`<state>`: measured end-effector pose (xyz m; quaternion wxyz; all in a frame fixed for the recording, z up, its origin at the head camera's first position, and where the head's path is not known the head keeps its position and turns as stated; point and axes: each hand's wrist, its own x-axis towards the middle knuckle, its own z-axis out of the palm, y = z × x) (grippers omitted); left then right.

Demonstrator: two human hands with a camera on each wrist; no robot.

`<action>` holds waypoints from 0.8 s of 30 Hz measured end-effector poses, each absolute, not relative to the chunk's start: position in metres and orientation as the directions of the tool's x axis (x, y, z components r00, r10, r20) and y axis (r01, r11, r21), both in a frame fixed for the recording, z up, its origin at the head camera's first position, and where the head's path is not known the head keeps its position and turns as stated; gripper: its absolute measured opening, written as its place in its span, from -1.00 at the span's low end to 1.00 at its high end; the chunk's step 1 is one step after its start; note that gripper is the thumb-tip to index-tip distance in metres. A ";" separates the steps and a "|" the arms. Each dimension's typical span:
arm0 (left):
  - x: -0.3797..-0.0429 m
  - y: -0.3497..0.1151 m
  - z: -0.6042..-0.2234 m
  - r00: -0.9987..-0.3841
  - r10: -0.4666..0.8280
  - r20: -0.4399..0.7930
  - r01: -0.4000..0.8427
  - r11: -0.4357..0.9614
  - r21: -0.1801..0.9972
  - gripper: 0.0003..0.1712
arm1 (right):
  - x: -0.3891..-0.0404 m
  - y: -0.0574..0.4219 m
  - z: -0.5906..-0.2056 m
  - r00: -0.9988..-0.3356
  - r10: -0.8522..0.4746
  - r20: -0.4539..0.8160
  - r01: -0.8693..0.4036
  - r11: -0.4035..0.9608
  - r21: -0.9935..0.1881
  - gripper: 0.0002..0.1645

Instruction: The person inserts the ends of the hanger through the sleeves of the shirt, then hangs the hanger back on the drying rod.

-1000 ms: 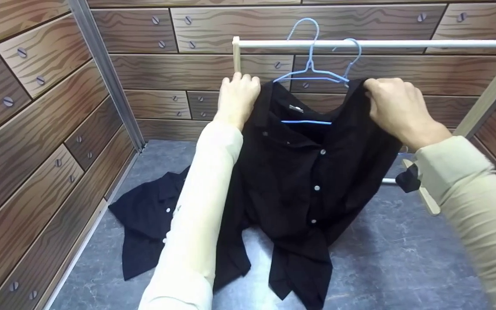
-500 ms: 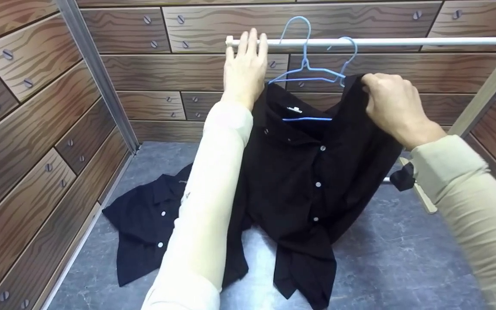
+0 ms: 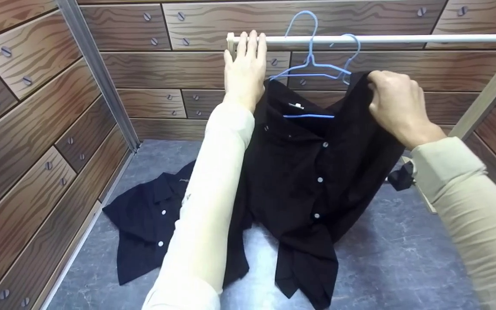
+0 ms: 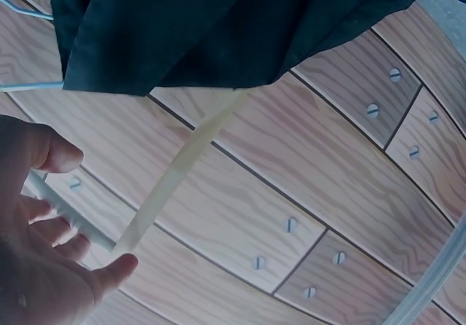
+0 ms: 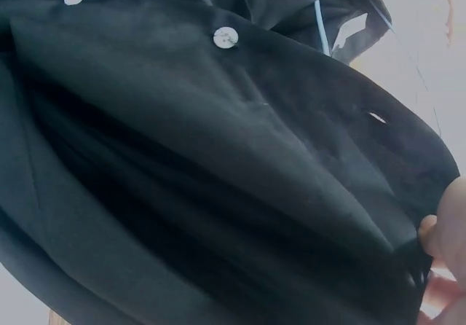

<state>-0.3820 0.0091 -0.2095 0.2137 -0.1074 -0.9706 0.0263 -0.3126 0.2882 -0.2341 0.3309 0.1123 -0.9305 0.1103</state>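
A black button shirt (image 3: 286, 181) with white buttons hangs below the rail, a blue hanger (image 3: 311, 56) inside its neck. My right hand (image 3: 398, 101) pinches the shirt at its right shoulder; in the right wrist view the fingertips (image 5: 429, 237) grip the cloth edge. Straight-fingered, my left hand (image 3: 244, 79) is at the white rail (image 3: 403, 38) near its left end. In the left wrist view the left hand (image 4: 44, 267) stands apart from the shirt (image 4: 160, 33), thumb and fingers spread. Whether it touches the rail is unclear.
A second blue hanger (image 3: 357, 47) is behind the first. On the grey table (image 3: 403, 258) lies another dark shirt (image 3: 140, 228), partly behind the left forearm. Wood-patterned walls (image 3: 144, 69) enclose the back and sides. A wooden post (image 3: 485, 94) supports the rail at right.
My left hand has let go of the shirt's left shoulder and risen to the rail, its fingers straightened. My right hand keeps its hold on the shirt.
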 end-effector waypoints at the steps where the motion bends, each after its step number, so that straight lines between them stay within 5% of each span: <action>1: -0.382 0.009 -0.210 -0.883 0.221 0.414 0.200 0.975 -0.093 0.09 | -0.312 0.288 -0.234 -0.754 -0.125 0.645 -0.277 0.951 -0.139 -0.83; 18: -0.379 0.010 -0.208 -0.905 0.222 0.363 0.204 0.975 -0.088 0.21 | -0.315 0.291 -0.265 -0.824 -0.137 0.549 -0.228 0.968 -0.101 -0.86; 24: -0.378 0.006 -0.211 -0.894 0.240 0.379 0.216 0.971 -0.104 0.18 | -0.312 0.290 -0.268 -0.828 -0.171 0.535 -0.239 0.969 -0.062 -0.73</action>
